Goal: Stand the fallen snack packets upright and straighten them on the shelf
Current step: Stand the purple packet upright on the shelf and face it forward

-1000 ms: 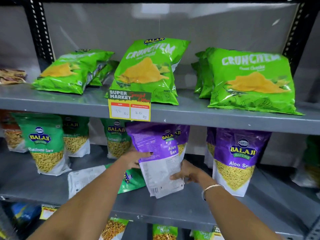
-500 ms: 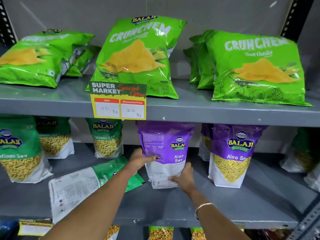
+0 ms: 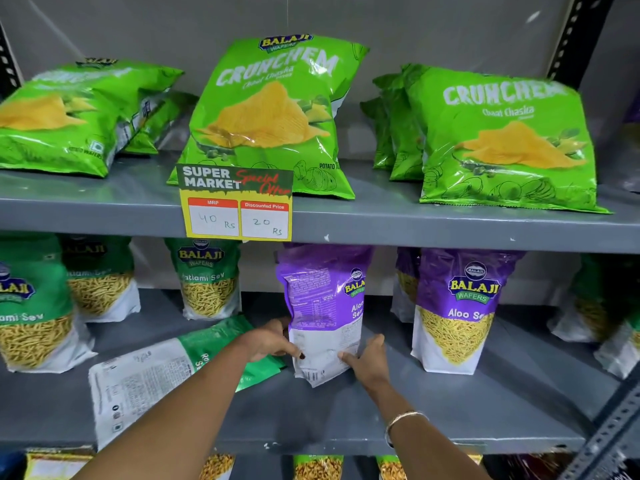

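- The purple Aloo Sev packet (image 3: 323,313) stood between the two hands, its long axis close to vertical and leaning a little, top edge tucked under the upper shelf (image 3: 450,230); it was turned so its printed back panel faced mostly outward, with the logo side angled to the right.
- Its white base rested on the grey lower shelf (image 3: 433,410), the lower corner twisted toward the camera.
- Just left of the left hand, a green Ratlami Sev packet (image 3: 156,379) lay flat on its face, long axis running diagonally from near-left to far-right, its green top end passing behind the left wrist.
- Right of the right hand, a second Aloo Sev packet (image 3: 460,310) stood upright, facing front, apart from the held one.
- Farther left, other green sev packets (image 3: 207,278) stood upright along the back.
- The upper shelf carried bright green Crunchem chip bags (image 3: 273,116) leaning back against a grey panel, with a yellow price tag (image 3: 239,206) clipped to its front edge.
- The left hand (image 3: 273,341) gripped the packet's lower left edge, thumb on its front.
- The right hand (image 3: 367,358), bangle (image 3: 403,420) on its wrist, pressed the lower right edge with fingers spread narrowly; both arms reached forward.
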Available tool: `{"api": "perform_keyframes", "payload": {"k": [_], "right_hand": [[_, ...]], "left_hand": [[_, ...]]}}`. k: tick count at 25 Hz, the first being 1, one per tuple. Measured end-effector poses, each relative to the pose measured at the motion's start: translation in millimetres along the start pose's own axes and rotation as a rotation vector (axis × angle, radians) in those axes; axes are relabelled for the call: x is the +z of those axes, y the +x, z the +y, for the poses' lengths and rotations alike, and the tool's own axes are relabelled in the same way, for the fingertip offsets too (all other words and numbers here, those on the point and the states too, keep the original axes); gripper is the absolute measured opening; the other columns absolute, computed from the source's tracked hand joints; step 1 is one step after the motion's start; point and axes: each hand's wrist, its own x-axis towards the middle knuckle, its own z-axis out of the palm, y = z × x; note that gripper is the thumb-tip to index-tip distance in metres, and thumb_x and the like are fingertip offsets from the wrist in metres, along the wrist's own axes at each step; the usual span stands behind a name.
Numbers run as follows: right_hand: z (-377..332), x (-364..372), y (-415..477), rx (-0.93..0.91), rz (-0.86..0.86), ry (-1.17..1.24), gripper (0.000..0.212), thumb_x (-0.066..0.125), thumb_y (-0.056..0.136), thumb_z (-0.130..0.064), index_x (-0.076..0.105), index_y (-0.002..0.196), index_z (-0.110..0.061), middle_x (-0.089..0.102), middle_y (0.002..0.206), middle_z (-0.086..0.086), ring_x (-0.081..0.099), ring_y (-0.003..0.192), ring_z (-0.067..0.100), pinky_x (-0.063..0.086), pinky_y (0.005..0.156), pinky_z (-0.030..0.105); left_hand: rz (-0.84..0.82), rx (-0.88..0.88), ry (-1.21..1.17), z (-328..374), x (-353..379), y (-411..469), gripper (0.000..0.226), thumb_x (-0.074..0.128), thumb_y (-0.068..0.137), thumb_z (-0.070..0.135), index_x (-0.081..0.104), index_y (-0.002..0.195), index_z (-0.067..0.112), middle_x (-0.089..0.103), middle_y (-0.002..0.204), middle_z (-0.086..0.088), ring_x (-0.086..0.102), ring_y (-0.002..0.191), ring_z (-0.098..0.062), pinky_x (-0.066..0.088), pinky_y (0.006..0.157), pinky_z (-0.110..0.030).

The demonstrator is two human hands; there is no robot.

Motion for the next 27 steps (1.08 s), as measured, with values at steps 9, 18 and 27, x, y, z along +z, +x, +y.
{"api": "perform_keyframes", "payload": {"k": [9,18,27], "right_hand": [[-1,-5,8,0.014,-0.306,0.154,0.055,0.061,0.067,0.017,0.046,0.117,0.002,0.055,0.099,0.008,0.053,0.078,0.012,0.047,0.060,0.012],[-5,6,-8,-0.053,-0.567,0.122,0.109,0.083,0.050,-0.013,0.010,0.131,-0.012,0.036,0.134,0.004,0.043,0.120,0.013,0.050,0.070,0.007],[-3,9,-5,-0.137,-0.422,-0.096,0.129,0.081,0.028,-0.053,0.021,0.138,-0.025,0.034,0.134,0.002,0.027,0.130,0.017,0.027,0.109,0.026]], "left_hand": [[-0.151,-0.079,-0.098,0,-18,1,0.045,0.052,0.084,-0.009,0.049,0.110,0.028,0.067,0.086,0.009,0.064,0.075,0.001,0.038,0.075,-0.025],[0.145,0.029,0.043,-1,5,27,0.070,0.080,0.065,0.009,0.043,0.123,0.012,0.050,0.121,-0.006,0.044,0.119,-0.020,0.036,0.101,-0.029],[0.045,0.060,-0.145,-4,16,30,0.096,0.072,0.073,-0.001,0.013,0.148,0.014,0.061,0.121,-0.013,0.056,0.108,-0.019,0.043,0.099,-0.024]]}}
